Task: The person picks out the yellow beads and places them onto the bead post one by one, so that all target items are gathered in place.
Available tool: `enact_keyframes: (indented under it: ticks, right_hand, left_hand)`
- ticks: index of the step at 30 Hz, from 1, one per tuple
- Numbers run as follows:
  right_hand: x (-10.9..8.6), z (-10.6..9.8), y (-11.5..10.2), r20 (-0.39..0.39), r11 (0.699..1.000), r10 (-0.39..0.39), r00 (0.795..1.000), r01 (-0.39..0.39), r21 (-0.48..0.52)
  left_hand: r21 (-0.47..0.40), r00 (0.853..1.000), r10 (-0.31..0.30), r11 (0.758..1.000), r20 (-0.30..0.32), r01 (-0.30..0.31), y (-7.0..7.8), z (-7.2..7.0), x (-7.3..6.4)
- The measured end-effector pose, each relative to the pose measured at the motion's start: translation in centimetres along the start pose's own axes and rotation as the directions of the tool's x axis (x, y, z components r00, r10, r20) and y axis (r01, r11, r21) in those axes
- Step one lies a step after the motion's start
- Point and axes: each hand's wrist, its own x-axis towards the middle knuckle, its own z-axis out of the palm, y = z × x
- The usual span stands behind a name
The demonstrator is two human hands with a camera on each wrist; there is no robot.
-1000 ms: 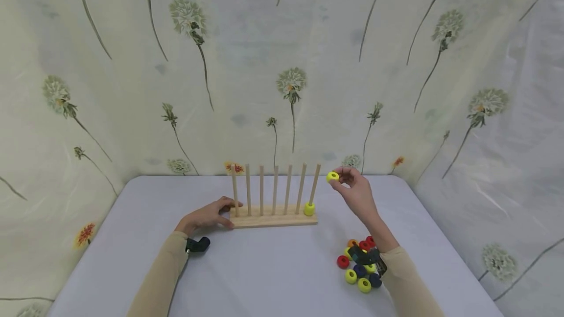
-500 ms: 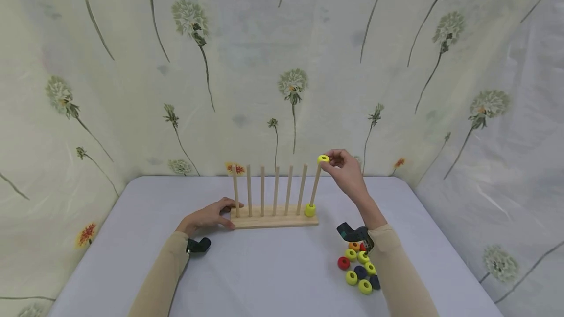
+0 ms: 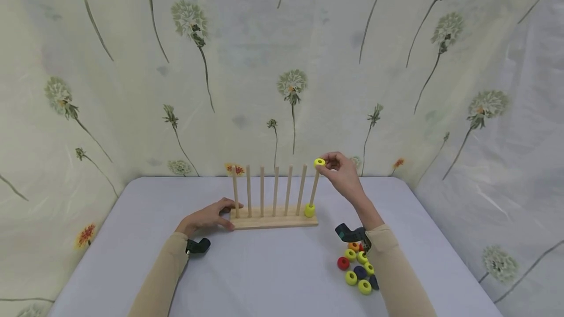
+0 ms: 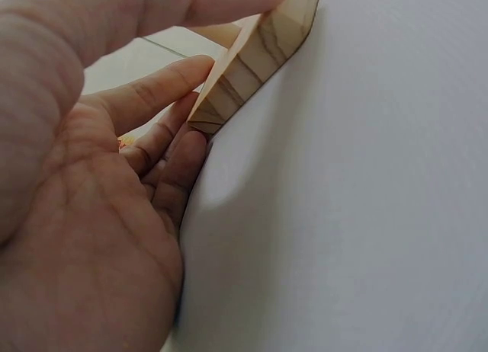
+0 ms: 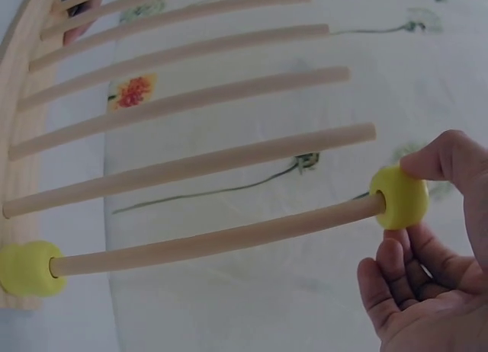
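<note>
A wooden peg rack (image 3: 273, 222) stands on the table with a row of several upright pegs. My left hand (image 3: 207, 217) holds its left end; in the left wrist view the thumb is on one side of the base end (image 4: 248, 74) and the fingers on the other. At the top of the rightmost peg (image 5: 221, 239), my right hand (image 3: 347, 176) pinches a yellow bead (image 5: 404, 198) between thumb and fingers. The peg's tip meets the bead's hole. Two yellow beads (image 3: 310, 211) sit stacked at that peg's foot. The other pegs are bare.
Loose beads in yellow, red (image 3: 343, 263), dark blue (image 3: 360, 272) and orange lie on the right of the white table (image 3: 264, 278), partly hidden under the right forearm. A flower-print curtain (image 3: 246, 62) hangs close behind the table.
My right hand has carried the yellow bead left and up to the rightmost peg's top, then slightly lower and left. The left hand and the rack have stayed put.
</note>
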Motion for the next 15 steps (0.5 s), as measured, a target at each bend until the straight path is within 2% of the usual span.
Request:
enact_keyframes:
  ticks: [15]
  right_hand:
    - [0.08, 0.21, 0.58, 0.011, 1.000, 0.011, 1.000, -0.012, 0.019]
  left_hand:
    - [-0.015, 1.000, -0.027, 1.000, -0.011, 0.027, -0.03, 0.05, 0.02]
